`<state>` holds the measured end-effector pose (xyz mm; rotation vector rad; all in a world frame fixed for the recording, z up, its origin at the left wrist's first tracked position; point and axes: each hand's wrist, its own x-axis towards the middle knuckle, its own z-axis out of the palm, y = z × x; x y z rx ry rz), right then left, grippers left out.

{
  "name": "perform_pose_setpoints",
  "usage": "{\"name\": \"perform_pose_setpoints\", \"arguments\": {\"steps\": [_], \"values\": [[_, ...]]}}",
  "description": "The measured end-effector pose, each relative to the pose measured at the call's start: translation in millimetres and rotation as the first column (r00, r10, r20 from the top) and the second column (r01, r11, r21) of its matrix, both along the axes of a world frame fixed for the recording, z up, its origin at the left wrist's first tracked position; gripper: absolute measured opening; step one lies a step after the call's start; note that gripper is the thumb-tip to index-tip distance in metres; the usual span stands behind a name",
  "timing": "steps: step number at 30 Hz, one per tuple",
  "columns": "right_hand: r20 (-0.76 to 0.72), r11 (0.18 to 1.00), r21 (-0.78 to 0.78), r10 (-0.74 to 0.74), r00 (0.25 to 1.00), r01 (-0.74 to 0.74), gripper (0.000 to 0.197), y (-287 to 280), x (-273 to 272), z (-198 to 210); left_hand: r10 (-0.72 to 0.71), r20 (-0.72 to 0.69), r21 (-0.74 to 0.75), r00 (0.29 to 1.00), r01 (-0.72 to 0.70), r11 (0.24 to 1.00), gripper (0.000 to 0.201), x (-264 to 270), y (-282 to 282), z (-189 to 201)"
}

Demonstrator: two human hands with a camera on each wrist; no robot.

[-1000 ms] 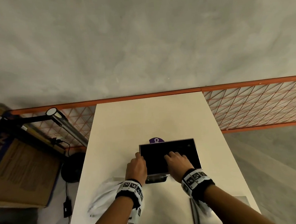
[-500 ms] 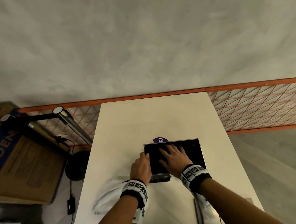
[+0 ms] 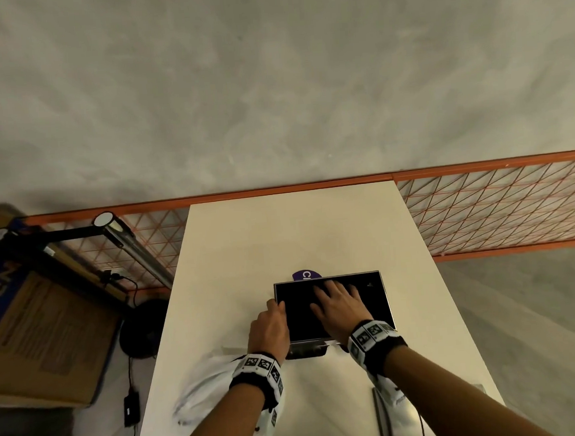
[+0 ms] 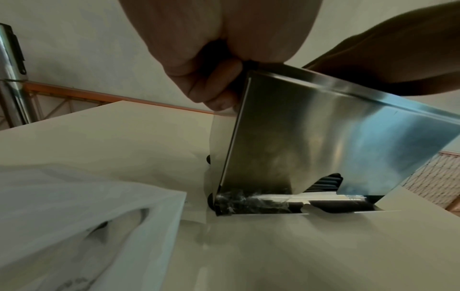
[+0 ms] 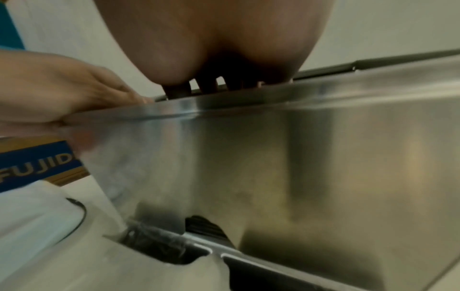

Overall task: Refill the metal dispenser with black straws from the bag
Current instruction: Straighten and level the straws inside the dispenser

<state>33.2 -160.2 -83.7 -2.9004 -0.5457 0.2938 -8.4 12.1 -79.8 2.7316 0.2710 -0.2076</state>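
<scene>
The metal dispenser [image 3: 386, 299] stands open-topped on the white table [image 3: 280, 232], its inside dark with black straws [image 3: 298, 315]. My left hand [image 3: 269, 324] grips the dispenser's left rim, fingers curled at the corner [image 4: 211, 84]. Flat on the straws inside lies my right hand [image 3: 336, 306], its fingers spread. The wrist views show the shiny front wall [image 4: 323, 141] [image 5: 273, 157] with black straws [image 4: 326, 183] [image 5: 201, 222] at the bottom slot. The white plastic bag [image 3: 206, 387] lies left of my left wrist.
A metal piece [image 3: 381, 415] lies at the table's near right. A purple label [image 3: 305, 275] peeks out behind the dispenser. Orange mesh railing [image 3: 500, 209] runs behind the table. A cardboard box [image 3: 42, 330] and a lamp [image 3: 128, 249] stand to the left.
My right hand has slid forward from the near rim onto the straws and spread its fingers. The left hand has stayed on the left rim.
</scene>
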Motion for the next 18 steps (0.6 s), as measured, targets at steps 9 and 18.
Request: {"name": "perform_pose_setpoints", "arguments": {"steps": [9, 18], "values": [[-0.184, 0.998, -0.06, -0.005, 0.983, -0.006, 0.061, -3.1, 1.5, -20.0, -0.001, 0.021, 0.02, 1.0, 0.001, 1.0, 0.035, -0.5, -0.4, -3.2], [0.123, 0.993, 0.084, 0.071, 0.99, -0.081, 0.043, -10.1, -19.5, 10.7, 0.022, -0.006, 0.006, 1.0, -0.022, 1.0, 0.037, 6.0, -0.3, -0.9]]}}
